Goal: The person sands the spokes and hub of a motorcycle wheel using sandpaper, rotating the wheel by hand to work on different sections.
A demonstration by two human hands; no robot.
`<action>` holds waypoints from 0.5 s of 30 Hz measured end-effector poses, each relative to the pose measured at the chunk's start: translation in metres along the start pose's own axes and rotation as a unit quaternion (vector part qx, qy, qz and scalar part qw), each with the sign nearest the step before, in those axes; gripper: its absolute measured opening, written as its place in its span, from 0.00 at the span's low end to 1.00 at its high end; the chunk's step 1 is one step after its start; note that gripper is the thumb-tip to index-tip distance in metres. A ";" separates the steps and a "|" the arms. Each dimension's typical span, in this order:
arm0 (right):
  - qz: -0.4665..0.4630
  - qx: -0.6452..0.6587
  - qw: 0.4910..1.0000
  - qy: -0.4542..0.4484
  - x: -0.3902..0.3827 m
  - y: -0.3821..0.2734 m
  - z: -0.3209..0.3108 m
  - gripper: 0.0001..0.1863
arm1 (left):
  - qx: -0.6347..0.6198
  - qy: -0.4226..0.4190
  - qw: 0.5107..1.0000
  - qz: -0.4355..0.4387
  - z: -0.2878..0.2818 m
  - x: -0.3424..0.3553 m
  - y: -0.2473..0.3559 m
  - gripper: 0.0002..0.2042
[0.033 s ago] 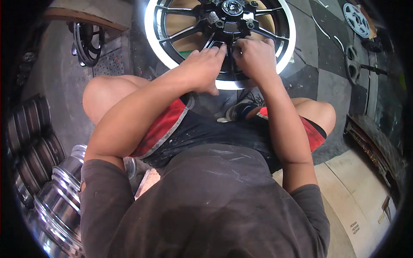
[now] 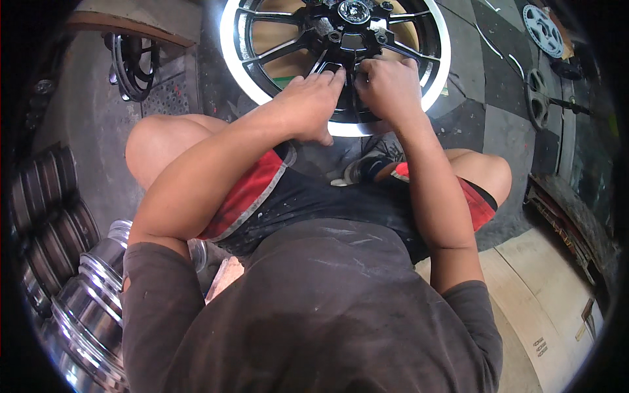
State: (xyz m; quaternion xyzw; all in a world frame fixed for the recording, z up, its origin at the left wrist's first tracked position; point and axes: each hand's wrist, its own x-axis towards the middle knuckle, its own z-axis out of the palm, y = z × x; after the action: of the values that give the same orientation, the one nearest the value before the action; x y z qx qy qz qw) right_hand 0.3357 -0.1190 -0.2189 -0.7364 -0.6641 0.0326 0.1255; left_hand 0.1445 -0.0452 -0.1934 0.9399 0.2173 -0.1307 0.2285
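Note:
A black alloy wheel with a bright silver rim (image 2: 237, 72) lies face up in front of me, with a round centre cap (image 2: 354, 12) and bolt holes at its hub. My left hand (image 2: 309, 105) rests on a lower spoke, its fingers stretched out and its thumb apart near the rim. Beside it, my right hand (image 2: 393, 88) is closed, the curled fingertips pressed against the same spoke area just below the hub. Whatever those fingertips pinch, if anything, is hidden by the hand.
Polished silver rims (image 2: 92, 295) are stacked at the lower left, beside darker rims (image 2: 49, 242). Another black wheel (image 2: 134, 65) stands at the upper left. A silver wheel cover (image 2: 544, 31) lies at the far right, with a flat board (image 2: 544, 281) on the floor nearer me.

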 end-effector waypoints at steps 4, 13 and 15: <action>0.003 -0.011 0.996 -0.088 0.003 0.001 -0.011 0.10 | -0.011 -0.033 0.999 0.006 -0.007 -0.002 0.003 0.58; 0.019 -0.006 0.985 -0.171 -0.005 -0.001 -0.021 0.09 | 0.000 -0.058 0.998 0.027 0.004 -0.009 0.011 0.49; 0.017 0.001 0.983 -0.183 -0.007 -0.002 -0.023 0.09 | 0.004 -0.061 0.998 0.033 0.007 -0.011 0.012 0.49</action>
State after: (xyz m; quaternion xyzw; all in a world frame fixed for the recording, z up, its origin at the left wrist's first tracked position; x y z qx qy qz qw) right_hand 0.3377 -0.1288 -0.1968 -0.7287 -0.6635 0.1696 0.0015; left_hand 0.1395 -0.0619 -0.1914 0.9376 0.1717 -0.1812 0.2420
